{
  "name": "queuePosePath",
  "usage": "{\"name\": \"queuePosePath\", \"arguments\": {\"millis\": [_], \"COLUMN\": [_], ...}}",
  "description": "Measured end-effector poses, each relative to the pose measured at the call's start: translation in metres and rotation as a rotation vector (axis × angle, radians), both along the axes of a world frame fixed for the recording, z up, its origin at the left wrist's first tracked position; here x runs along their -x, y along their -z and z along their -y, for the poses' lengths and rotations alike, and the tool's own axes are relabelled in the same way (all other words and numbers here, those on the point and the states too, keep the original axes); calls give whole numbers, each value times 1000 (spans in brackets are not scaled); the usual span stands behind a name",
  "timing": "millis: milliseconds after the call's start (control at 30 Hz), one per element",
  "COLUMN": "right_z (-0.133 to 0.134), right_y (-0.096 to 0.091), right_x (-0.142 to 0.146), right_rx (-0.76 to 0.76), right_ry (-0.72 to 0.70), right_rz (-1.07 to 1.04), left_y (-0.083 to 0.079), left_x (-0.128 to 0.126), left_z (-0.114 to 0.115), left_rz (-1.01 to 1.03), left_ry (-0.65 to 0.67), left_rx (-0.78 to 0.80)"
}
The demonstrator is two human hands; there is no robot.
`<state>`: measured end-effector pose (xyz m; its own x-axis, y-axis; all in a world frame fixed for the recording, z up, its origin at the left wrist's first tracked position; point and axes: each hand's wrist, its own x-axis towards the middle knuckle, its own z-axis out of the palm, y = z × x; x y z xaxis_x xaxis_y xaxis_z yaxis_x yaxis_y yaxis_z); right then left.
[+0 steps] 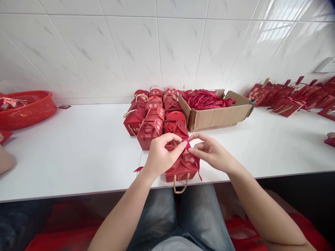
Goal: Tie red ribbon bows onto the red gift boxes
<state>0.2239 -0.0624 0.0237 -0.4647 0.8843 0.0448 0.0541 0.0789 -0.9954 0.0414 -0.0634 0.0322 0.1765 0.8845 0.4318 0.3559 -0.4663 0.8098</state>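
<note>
A red gift box point(180, 170) with a twisted cream rope handle point(181, 190) stands at the table's front edge. Above its lid, my left hand point(164, 153) pinches a dark red ribbon point(187, 143) between thumb and forefinger. From the other side, my right hand point(210, 151) grips the same ribbon, fingers closed in. One ribbon end hangs down the box's right side, and another tip lies on the table by my left wrist. My fingers cover part of the lid and of the ribbon's loop.
Several red gift boxes point(150, 134) stand grouped behind my hands. Right of them, a cardboard box point(217, 118) holds a heap of red ribbons point(205, 99). Ribboned red boxes point(285, 106) line the far right. A red plastic basket point(31, 115) and another person's hand point(5, 160) are at left.
</note>
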Motion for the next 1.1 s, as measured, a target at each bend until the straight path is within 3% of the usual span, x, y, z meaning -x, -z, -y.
{"name": "queuePosePath", "arguments": {"millis": [133, 233, 300, 400, 500, 600, 700, 833, 967, 1033, 1100], "right_z": [-1, -2, -2, -2, -3, -5, -6, -2, 3, 4, 4], "right_y": [6, 11, 13, 12, 8, 6, 8, 7, 0, -1, 1], "right_x": [8, 15, 17, 15, 12, 14, 23, 34, 31, 28, 26], "right_rx": [-105, -227, -270, -171, -68, -94, -150, -294, -460, -496, -487], "right_ry": [23, 153, 204, 120, 28, -6, 115, 297, 145, 41, 34], "right_rz": [86, 111, 95, 41, 9, 14, 81, 284, 371, 371, 361], "left_y": [-1, 3, 10, 23, 34, 35, 22, -11, -44, -56, -64], "left_x": [0, 7, 17, 36, 47, 47, 44, 40, 31, 23, 13], "left_z": [0, 2, 5, 9, 11, 12, 14, 17, 9, 0, -10], "left_rz": [-29, -47, -51, -118, -207, -204, -170, -156, -182, -201, -209], "left_ry": [30, -34, -129, -212, -159, -26, 7, 118, 224, 252, 342], "left_rx": [-89, -86, -2, 147, 305, 485, 505, 420, 363, 352, 353]}}
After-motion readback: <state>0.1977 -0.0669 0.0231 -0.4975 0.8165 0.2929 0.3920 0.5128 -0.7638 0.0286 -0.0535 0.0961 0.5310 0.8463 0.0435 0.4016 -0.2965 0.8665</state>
